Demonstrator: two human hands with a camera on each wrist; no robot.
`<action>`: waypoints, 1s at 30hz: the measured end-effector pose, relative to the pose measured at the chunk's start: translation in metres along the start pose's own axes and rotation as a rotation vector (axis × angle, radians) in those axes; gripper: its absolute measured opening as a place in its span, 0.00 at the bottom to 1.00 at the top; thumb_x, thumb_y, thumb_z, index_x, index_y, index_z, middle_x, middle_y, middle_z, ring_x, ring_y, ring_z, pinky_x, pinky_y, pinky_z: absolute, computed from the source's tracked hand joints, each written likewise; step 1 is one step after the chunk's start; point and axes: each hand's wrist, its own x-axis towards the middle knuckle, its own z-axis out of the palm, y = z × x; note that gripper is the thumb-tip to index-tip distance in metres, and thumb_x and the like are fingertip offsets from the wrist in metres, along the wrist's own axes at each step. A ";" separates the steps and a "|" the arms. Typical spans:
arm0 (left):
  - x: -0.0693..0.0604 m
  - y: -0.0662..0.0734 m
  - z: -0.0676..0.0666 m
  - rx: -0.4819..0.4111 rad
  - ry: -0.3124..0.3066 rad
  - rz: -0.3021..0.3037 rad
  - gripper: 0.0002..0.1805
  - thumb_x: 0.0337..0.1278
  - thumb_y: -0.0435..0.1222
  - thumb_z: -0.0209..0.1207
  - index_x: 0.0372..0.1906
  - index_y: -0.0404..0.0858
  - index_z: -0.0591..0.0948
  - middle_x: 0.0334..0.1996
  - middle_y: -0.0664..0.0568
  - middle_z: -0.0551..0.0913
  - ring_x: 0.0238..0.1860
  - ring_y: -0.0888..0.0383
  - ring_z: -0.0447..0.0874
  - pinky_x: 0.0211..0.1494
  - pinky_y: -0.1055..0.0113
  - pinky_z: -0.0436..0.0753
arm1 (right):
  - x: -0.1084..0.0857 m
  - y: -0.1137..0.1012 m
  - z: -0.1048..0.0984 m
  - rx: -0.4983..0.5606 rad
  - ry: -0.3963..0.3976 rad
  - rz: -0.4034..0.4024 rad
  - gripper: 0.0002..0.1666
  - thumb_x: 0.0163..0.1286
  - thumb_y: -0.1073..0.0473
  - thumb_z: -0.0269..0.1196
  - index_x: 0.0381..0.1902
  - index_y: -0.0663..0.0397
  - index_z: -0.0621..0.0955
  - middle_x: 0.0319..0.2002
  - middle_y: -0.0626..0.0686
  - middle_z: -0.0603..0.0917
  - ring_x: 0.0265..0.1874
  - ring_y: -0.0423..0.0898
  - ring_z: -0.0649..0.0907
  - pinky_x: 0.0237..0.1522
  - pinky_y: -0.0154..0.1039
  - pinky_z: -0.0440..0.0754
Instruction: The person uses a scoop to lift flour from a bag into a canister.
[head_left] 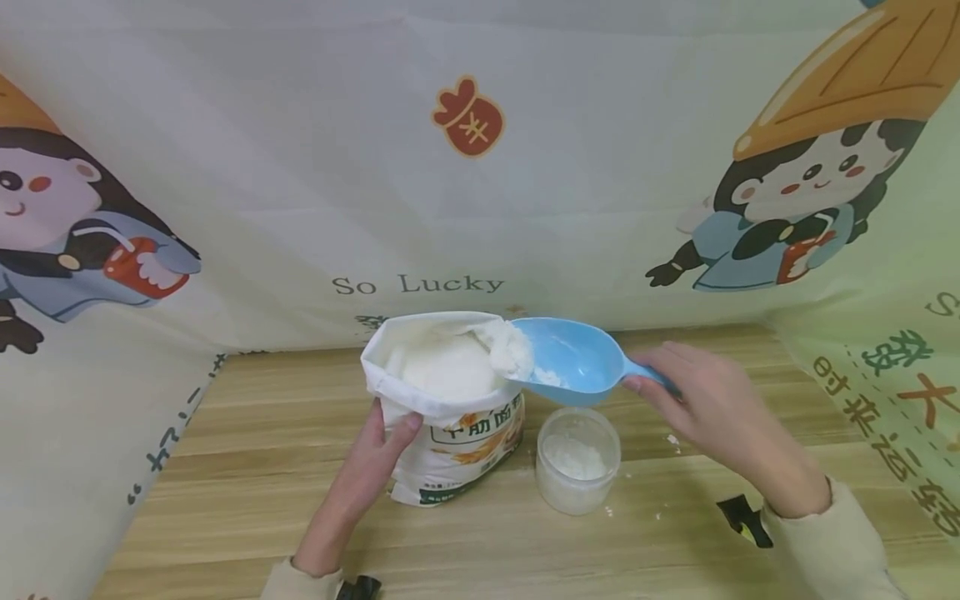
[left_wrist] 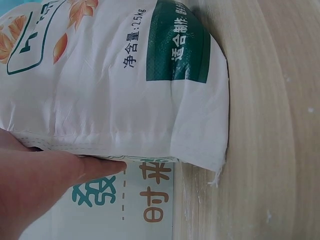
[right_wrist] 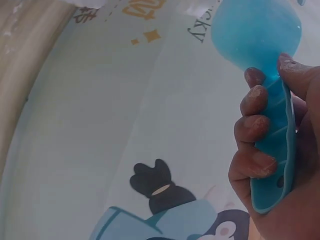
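Observation:
A white flour bag (head_left: 468,458) with its top folded outward stands on the table, full of white flour (head_left: 450,367). My left hand (head_left: 384,446) grips the bag's left side just below the rim, thumb on the front; in the left wrist view a finger lies along the bag's edge. My right hand (head_left: 701,400) holds a blue scoop (head_left: 581,358) by its handle, fingers curled round it in the right wrist view. A clump of flour sits at the scoop's tip, over the bag's right rim. Below the scoop stands a clear round jar (head_left: 577,492) containing flour.
Small spills of flour (head_left: 673,442) dot the wooden table (head_left: 247,467) right of the jar. A small black packet-like piece (head_left: 745,521) lies near the right sleeve. Printed cloth (head_left: 337,167) hangs behind the table and along both sides.

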 end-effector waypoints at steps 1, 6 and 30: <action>0.000 0.000 0.000 0.000 -0.002 0.000 0.36 0.80 0.43 0.49 0.83 0.44 0.50 0.78 0.41 0.60 0.78 0.40 0.55 0.76 0.32 0.56 | -0.003 0.002 0.000 0.004 0.003 -0.007 0.19 0.79 0.44 0.60 0.47 0.52 0.87 0.39 0.48 0.89 0.32 0.42 0.83 0.30 0.43 0.83; 0.000 -0.001 0.000 -0.002 -0.011 0.004 0.36 0.81 0.43 0.49 0.83 0.44 0.49 0.79 0.42 0.59 0.79 0.41 0.54 0.76 0.33 0.55 | -0.019 0.009 -0.001 0.010 0.013 -0.007 0.14 0.77 0.48 0.63 0.47 0.50 0.87 0.40 0.46 0.89 0.34 0.43 0.85 0.34 0.46 0.85; 0.002 -0.002 0.000 0.008 -0.009 -0.003 0.37 0.81 0.44 0.49 0.84 0.46 0.48 0.79 0.44 0.58 0.79 0.43 0.53 0.76 0.33 0.54 | -0.064 0.042 -0.030 -0.161 -0.047 -0.043 0.27 0.78 0.35 0.56 0.47 0.49 0.89 0.39 0.46 0.88 0.30 0.45 0.86 0.24 0.40 0.82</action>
